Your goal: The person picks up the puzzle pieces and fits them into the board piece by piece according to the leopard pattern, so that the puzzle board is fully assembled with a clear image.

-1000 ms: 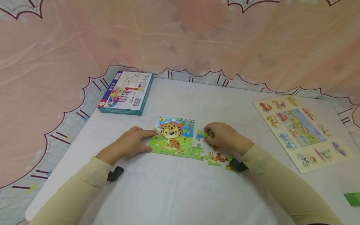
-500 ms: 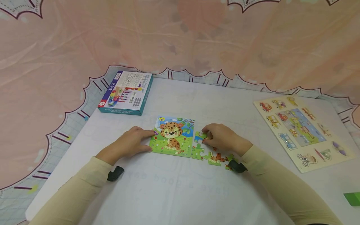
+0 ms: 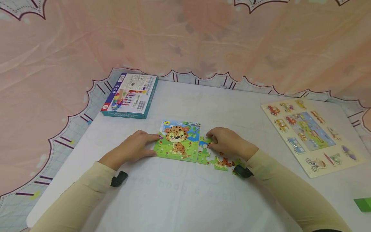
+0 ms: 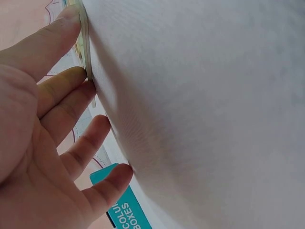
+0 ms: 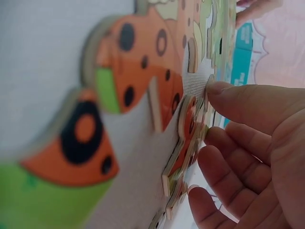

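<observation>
A square leopard picture board [image 3: 177, 141] lies flat on the white table. My left hand [image 3: 136, 146] rests at its left edge, index finger and thumb extended against it. In the left wrist view, the fingers of that left hand [image 4: 52, 124] are spread and fairly straight. To the right of the board, my right hand [image 3: 230, 141] pinches a blue-green jigsaw piece [image 3: 203, 141], partly hidden by its fingertips. Just below it lies a green jigsaw piece [image 3: 204, 157] next to the board. Loose orange spotted jigsaw pieces [image 5: 136, 57] lie beneath my right wrist.
A teal-sided box [image 3: 130, 95] lies at the back left. A wooden vehicle puzzle board [image 3: 295, 161] lies on the right. A green block [image 3: 363, 205] sits at the right edge of the view. A patterned curtain [image 3: 185, 38] hangs behind the table [image 3: 162, 206].
My right hand has slid the blue-green jigsaw piece left, closer to the leopard board, above the green piece. The left hand and the board stay where they were.
</observation>
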The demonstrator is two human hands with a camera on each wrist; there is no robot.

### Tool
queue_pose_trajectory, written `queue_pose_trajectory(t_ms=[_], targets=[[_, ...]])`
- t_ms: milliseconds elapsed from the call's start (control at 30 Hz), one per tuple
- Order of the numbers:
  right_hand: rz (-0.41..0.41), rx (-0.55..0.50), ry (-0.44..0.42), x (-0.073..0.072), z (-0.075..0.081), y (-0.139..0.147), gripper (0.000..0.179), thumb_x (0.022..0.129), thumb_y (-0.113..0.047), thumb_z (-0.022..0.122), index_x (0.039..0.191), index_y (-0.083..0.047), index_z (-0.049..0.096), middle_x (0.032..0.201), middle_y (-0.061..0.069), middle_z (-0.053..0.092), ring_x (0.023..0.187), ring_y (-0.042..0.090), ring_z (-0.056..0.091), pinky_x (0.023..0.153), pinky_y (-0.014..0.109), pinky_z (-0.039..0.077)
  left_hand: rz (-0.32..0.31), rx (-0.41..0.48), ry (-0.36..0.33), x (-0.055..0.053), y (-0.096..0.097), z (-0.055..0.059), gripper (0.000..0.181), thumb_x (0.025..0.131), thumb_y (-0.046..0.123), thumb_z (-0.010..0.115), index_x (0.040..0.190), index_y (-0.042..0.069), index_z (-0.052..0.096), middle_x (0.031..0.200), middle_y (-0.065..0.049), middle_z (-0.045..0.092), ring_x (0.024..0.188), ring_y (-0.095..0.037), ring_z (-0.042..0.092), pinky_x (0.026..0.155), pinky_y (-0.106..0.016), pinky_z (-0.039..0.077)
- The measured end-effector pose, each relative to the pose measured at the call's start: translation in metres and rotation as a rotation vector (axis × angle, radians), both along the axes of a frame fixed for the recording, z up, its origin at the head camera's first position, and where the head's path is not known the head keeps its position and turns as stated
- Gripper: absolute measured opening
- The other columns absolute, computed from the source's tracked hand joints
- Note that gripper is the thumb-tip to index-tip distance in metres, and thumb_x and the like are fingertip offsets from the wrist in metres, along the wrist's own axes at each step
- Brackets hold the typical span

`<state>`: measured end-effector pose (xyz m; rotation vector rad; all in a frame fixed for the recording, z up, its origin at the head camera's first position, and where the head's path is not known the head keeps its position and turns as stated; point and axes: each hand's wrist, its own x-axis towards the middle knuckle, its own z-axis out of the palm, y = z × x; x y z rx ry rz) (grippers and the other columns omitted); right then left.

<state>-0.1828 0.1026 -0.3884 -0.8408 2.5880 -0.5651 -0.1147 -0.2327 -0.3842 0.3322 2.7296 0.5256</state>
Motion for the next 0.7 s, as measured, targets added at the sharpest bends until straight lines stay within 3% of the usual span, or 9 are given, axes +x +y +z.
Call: queue_pose_trajectory(t_ms=[700], targets=[[0.02, -0.028, 0.036, -0.0003, 0.0036, 0.0017, 0.038, 0.093, -0.019, 0.071, 0.125, 0.0, 0.063, 0.117, 0.008, 0.065, 0.097, 0.022, 0.058, 0.093, 0.042, 0.05, 0.015, -0.01, -0.011, 0.0006, 0.0027, 0.0011, 0.063, 0.087, 0.027, 0.08, 0.144, 0.014, 0.057, 0.139, -0.01, 0.058, 0.128, -0.035, 0.044, 0.103, -0.055, 0.042]])
